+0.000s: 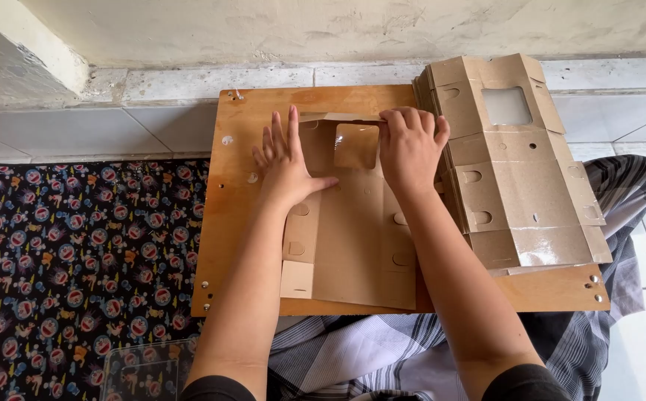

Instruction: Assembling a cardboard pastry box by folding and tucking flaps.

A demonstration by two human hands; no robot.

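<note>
Box blank: a flat brown cardboard blank (pixel 352 238) lies on the board (pixel 248 119), in the middle, in front of me. It has a square window with clear film near its far end.
Left hand: my left hand (pixel 287 167) lies flat and open on the blank, fingers spread, just left of the window. It presses down and grips nothing.
Right hand: my right hand (pixel 410 148) is curled over the far right corner of the blank, fingers bent on the top flap (pixel 338 117). It seems to pinch the flap edge, but the fingertips are hidden, so I cannot tell how tight.
Flap: it stands a little up from the board, folded along its crease.
Stack: more flat blanks (pixel 516 171) lie in a pile at the right, touching the side of my right hand, part over the board edge.
Handling: I judge the cardboard light and thin, stiff across a panel but weak at the creases. The window film can dent easily, so I keep fingers off it. Best hold is at flap edges, near a crease, with the other palm flat on the big panel.
Around: a patterned mat (pixel 78 252) at the left, striped cloth (pixel 620 223) under the board.
</note>
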